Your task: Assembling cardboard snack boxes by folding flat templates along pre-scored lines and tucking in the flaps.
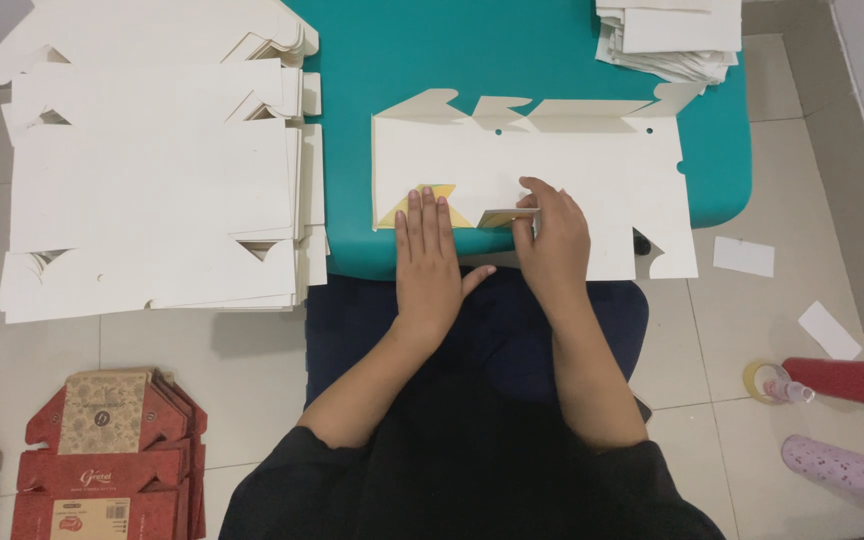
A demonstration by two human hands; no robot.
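While the fingers of the left hand (pixel 430 255) lie straight and close together, spread flat with nothing gripped, they press down on the white die-cut cardboard box blank (pixel 552 180) near its front left corner, apparently to keep the sheet from sliding. Just under those fingertips shows a yellow triangular patch (pixel 426 203), partly covered by them. Beside it, the right hand (pixel 552 240) curls its fingers around the end of a thin pale strip (pixel 497 217), pinched between thumb and fingers and held low over the sheet; whether the strip is tape or a folded flap I cannot tell. Both hands sit side by side, almost touching, along the front edge of the blank.

That blank lies unfolded across the teal table (pixel 542 50), its lower edge overhanging the table's front edge toward the person's lap. At the table's far right corner rests a stack of small white card pieces (pixel 667 35), within reach. Off the table's left edge sits a large pile of flat white box blanks (pixel 152 170). On the floor tiles lie red printed flattened boxes (pixel 102 460) at the left and a red roll (pixel 847 382) at the right.
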